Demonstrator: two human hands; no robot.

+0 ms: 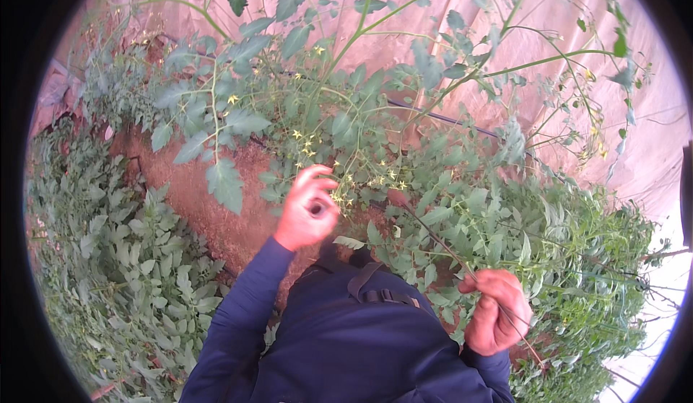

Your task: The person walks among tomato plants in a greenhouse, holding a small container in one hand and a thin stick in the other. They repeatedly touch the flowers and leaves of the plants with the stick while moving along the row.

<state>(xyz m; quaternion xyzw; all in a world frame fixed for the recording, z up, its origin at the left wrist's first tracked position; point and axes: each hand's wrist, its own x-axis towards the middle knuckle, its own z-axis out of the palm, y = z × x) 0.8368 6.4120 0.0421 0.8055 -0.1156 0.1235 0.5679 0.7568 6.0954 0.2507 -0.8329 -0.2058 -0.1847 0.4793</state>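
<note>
My left hand (307, 211) is raised before my body, with thumb and forefinger curled into a ring. Their tips meet beside a cluster of yellow tomato flowers (346, 189); whether a stem is pinched between them is not clear. A thin dark stick (441, 243) with a reddish-brown, brush-like tip (398, 198) is gripped in my right hand (498, 311). It slants up and left, so the tip is close to the right side of the flowers. The lower end sticks out below my right fist. More yellow flowers (304, 142) hang just above my left hand.
Tomato stems (352, 40) arch overhead in front of a pale plastic sheet (574, 94). A black hose (441, 117) runs behind the leaves. Dense plants (124, 273) stand on the left, others (584, 262) on the right. Reddish soil (216, 203) shows between the rows.
</note>
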